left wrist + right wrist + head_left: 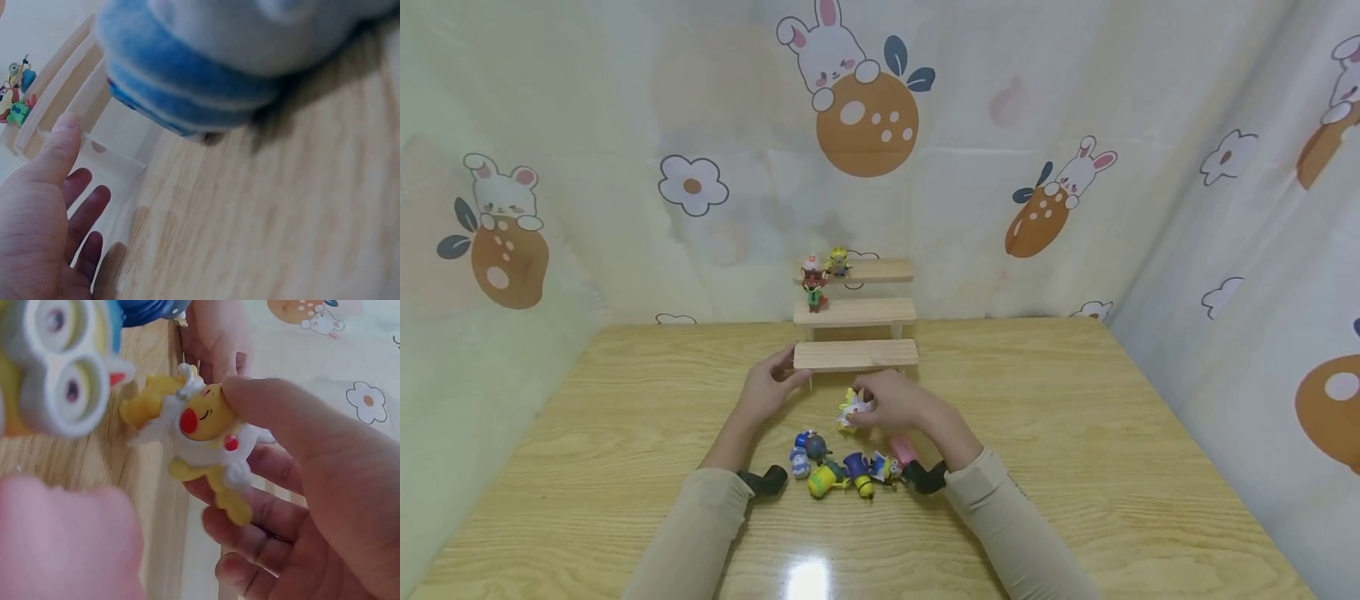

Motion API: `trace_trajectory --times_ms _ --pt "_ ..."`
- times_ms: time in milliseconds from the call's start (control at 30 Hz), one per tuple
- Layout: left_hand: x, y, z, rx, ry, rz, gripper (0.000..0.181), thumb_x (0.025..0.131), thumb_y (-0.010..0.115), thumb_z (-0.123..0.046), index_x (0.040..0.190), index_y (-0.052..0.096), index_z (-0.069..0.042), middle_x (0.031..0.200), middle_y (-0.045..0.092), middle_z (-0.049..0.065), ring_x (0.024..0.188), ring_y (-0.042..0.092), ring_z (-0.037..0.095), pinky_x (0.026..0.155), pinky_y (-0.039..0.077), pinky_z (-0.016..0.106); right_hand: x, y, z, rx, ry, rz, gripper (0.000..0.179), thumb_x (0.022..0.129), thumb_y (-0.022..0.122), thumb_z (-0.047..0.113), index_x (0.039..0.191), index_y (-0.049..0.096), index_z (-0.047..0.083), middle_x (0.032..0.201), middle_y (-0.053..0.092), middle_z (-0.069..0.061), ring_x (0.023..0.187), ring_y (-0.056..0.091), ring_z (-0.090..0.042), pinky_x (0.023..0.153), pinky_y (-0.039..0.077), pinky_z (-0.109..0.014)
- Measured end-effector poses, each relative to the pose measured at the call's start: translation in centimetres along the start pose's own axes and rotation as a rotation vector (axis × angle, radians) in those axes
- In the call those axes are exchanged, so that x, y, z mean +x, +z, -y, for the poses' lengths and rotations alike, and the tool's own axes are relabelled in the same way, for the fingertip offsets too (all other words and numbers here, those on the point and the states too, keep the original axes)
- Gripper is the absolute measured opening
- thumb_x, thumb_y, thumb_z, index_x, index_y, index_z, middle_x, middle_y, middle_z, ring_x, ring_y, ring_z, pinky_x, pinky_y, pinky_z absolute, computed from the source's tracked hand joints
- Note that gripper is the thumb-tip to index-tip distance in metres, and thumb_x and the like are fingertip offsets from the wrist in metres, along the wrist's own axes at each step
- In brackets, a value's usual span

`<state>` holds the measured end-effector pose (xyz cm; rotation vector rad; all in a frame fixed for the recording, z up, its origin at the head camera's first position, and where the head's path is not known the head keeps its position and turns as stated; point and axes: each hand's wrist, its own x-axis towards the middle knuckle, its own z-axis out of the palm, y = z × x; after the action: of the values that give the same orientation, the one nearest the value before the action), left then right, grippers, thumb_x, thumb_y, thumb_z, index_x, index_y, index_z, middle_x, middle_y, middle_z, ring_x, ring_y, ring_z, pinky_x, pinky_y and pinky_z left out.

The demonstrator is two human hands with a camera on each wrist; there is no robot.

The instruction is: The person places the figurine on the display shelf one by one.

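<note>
In the head view, my right hand [891, 400] pinches a yellow-and-white toy figurine [852, 410] in front of the lowest step of the wooden display stand [856, 355]. The right wrist view shows the figurine's [212, 422] red cheeks and white covering, with my thumb at its head and the fingers behind it. My left hand [769, 385] is at the left end of that lowest step. Seen from the left wrist, the left thumb [57, 147] overlaps the step's corner and the other fingers extend loosely below it.
Several figurines lie between the forearms, among them a blue-and-white one [800, 461], a yellow-green one [826, 481] and a minion [884, 468], beside a pink block [903, 450]. A fox figurine [813, 287] stands on the middle step, a yellow one [838, 262] on the top step.
</note>
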<state>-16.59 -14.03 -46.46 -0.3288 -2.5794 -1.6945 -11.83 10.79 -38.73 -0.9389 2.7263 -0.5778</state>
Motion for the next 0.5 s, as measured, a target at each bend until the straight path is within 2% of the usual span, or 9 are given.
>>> trace_trajectory --times_ms 233,500 --pt "0.07 0.06 -0.04 0.009 0.012 -0.001 0.075 0.085 0.069 -0.039 0.146 0.037 -0.01 0.125 0.062 0.015 0.11 0.063 0.029 0.092 0.052 0.043 0.3 0.05 0.15 -0.051 0.003 -0.071 0.035 0.084 0.071 0.034 0.105 0.068 0.006 0.097 0.068 -0.002 0.083 0.059 -0.012 0.074 0.05 -0.026" --pt "-0.02 0.05 0.03 0.001 -0.009 0.004 0.076 0.084 0.069 -0.041 0.147 0.036 -0.013 0.126 0.062 0.015 0.111 0.062 0.029 0.09 0.053 0.042 0.05 0.12 0.55 -0.082 0.046 -0.062 0.039 0.08 0.076 0.032 0.109 0.069 0.007 0.1 0.065 -0.002 0.091 0.059 -0.015 0.08 0.051 -0.029"
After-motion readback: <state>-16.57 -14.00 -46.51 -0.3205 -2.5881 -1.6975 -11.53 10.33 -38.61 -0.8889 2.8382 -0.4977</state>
